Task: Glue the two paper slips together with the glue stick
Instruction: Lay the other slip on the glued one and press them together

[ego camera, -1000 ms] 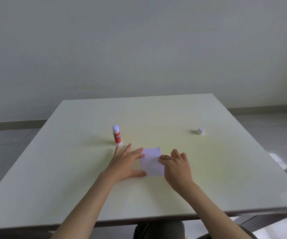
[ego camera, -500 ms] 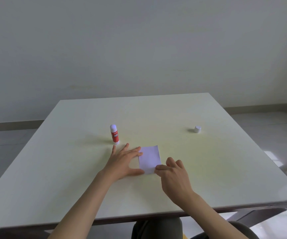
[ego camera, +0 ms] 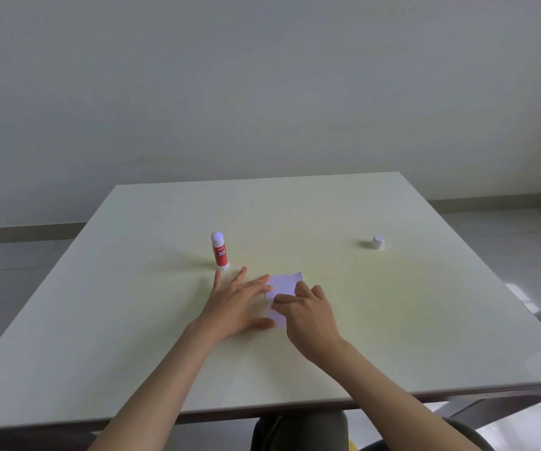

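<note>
Left hand flat, open, pinning the pale paper slips; right hand half-curled, fingertips pressing them. Uncapped red glue stick stands just beyond left fingertips. Risk: uneven pressing skews slips; a stray finger topples the stick.

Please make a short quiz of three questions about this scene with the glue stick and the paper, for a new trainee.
1. True or false: the glue stick lies on its side on the table.
2. Which hand is nearer to the glue stick? A) the left hand B) the right hand
3. Fill in: the small white cap stands alone on the ____ side of the table, as the person sees it.

Key
1. False: it stands upright, with its cap off.
2. A: the left hand rests flat beside the paper, its fingertips close to the stick's base.
3. Right: it is far from both hands and from the stick.
</note>
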Tool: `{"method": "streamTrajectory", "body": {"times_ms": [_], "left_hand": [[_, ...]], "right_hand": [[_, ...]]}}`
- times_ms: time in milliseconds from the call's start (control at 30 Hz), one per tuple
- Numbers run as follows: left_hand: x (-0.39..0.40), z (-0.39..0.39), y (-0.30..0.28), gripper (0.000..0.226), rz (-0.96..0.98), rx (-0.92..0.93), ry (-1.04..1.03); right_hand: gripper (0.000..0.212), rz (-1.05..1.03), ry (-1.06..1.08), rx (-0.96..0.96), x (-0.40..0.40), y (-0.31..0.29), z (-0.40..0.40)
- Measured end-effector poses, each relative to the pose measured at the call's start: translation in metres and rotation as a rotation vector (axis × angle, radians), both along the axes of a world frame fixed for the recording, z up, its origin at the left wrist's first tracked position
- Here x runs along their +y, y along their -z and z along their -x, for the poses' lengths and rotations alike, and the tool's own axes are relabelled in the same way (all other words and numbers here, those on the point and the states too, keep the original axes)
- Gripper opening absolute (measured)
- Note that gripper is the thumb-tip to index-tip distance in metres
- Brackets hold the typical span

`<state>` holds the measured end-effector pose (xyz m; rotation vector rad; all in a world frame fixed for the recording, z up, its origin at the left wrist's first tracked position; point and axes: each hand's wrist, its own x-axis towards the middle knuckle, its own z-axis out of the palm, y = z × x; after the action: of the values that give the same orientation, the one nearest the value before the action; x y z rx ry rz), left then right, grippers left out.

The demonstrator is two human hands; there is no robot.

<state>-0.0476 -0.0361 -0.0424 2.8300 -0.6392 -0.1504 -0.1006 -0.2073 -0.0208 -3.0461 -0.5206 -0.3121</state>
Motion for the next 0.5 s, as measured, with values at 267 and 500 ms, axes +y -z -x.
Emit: {"method": "streamTrajectory", "body": {"times_ms": [267,500], "left_hand": [[-0.001,0.002,-0.002,0.080,0.022,0.043,-0.027],[-0.001,0.003,-0.003,0.081,0.019,0.022,-0.023]], "right_hand": [[0.044,-0.080,-0.013,0.078,-0.008,0.005,-0.039],[0.028,-0.052,-0.010,0.081,-0.001,-0.005,-0.035]]}}
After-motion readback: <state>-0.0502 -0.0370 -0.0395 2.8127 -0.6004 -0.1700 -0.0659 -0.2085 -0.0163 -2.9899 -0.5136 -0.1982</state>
